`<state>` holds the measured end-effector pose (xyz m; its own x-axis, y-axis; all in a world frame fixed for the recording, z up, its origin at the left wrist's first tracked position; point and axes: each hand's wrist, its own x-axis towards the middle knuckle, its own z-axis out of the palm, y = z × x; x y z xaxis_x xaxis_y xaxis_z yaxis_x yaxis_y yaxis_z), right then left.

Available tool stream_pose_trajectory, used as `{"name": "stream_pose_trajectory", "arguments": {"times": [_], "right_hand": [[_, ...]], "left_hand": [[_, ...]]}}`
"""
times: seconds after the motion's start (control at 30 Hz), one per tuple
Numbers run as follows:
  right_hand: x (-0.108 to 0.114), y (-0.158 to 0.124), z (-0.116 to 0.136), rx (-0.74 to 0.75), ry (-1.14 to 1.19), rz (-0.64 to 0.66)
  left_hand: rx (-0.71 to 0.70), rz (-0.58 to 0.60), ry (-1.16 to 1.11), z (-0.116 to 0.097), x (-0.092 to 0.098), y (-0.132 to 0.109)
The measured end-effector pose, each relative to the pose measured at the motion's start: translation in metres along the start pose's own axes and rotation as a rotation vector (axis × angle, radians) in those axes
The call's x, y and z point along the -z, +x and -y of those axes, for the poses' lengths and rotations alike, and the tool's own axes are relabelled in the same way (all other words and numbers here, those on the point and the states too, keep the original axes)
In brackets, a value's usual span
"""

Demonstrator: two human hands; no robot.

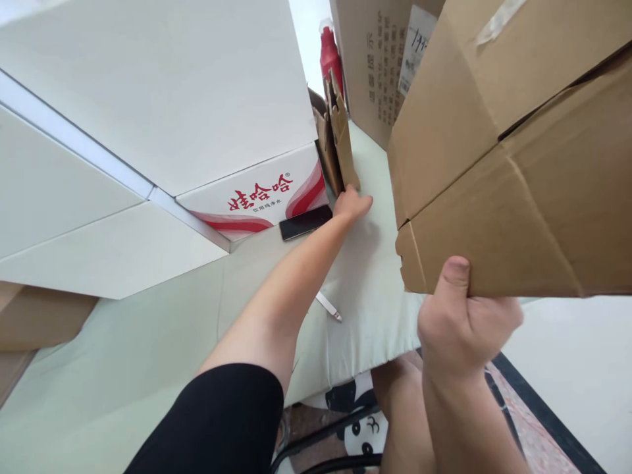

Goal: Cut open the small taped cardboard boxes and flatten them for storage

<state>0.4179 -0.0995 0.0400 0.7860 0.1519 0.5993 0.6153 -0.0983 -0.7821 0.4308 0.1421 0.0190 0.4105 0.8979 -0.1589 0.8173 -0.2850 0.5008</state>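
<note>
My right hand (467,322) grips the lower edge of a flattened brown cardboard box (494,184), thumb on the near face and fingers hidden behind. The box is raised at the right, with fold lines and a strip of tape. My left hand (351,203) reaches forward to the lower end of some folded cardboard pieces (340,138) standing on edge. Its thumb points away to the right, apart from the fingers, which are partly hidden against the cardboard. Beside the left wrist lies a black phone (305,222).
White cartons (162,85) stand at the left, one with red lettering (259,194). Behind are a red bottle (330,52) and a large printed brown box (375,66). A white pen-like stick (329,307) lies on the pale green cloth (375,316). Another brown box (44,316) sits far left.
</note>
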Motion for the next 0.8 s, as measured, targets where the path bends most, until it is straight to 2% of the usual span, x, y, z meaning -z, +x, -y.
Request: {"name": "stream_pose_trajectory", "arguments": {"times": [0.1, 0.17, 0.27, 0.47, 0.57, 0.67, 0.73, 0.8], "right_hand": [[-0.013, 0.009, -0.010, -0.026, -0.012, 0.107], [-0.033, 0.015, -0.016, -0.058, 0.019, 0.145], [-0.074, 0.031, -0.023, -0.066, 0.078, 0.227], [-0.160, 0.073, -0.033, 0.031, 0.071, 0.453], [-0.197, 0.086, -0.041, 0.123, 0.067, 0.577], [-0.227, 0.094, -0.054, 0.194, 0.050, 0.668], [-0.242, 0.098, -0.065, 0.184, 0.029, 0.738], [-0.251, 0.101, -0.077, 0.165, 0.003, 0.812]], "left_hand": [[0.002, 0.019, -0.055, 0.004, 0.003, -0.002], [-0.001, 0.024, -0.083, 0.006, 0.003, -0.004], [0.003, 0.028, -0.125, 0.009, 0.004, -0.006], [-0.004, 0.071, -0.232, 0.009, 0.012, -0.006], [-0.044, 0.088, -0.279, 0.010, 0.018, -0.018], [-0.134, 0.078, -0.356, 0.026, 0.025, -0.057], [-0.233, 0.191, -0.525, 0.050, 0.033, -0.102], [-0.244, 0.313, -0.650, 0.080, 0.044, -0.155]]}}
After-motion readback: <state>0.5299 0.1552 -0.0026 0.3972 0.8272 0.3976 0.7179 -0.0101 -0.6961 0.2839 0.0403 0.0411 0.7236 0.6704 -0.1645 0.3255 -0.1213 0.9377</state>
